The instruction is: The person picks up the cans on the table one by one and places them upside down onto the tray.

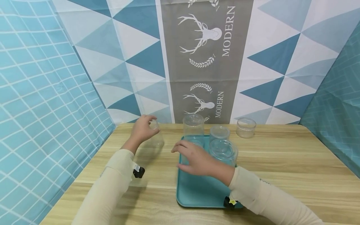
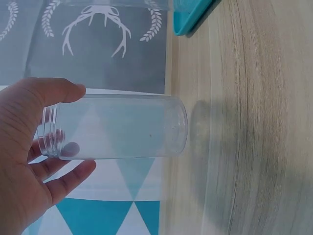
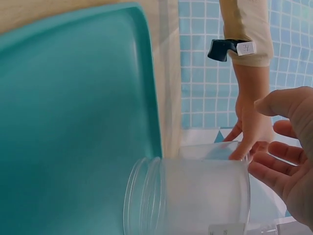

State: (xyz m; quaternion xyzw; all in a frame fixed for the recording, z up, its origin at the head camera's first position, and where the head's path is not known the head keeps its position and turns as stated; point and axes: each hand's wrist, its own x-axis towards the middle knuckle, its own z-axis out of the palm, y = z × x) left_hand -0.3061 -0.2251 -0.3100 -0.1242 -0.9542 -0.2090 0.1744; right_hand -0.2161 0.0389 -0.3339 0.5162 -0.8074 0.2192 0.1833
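Over the table, centre-left, my left hand grips a jar high, likely for control; my right hand hangs central, fingers apart.

Left hand and tray, cut off, left wrist view

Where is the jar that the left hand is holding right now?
In the head view, the jar is at the left part of the table, left of the tray, with its top in the left hand.

Patterned cloth behind wooden table
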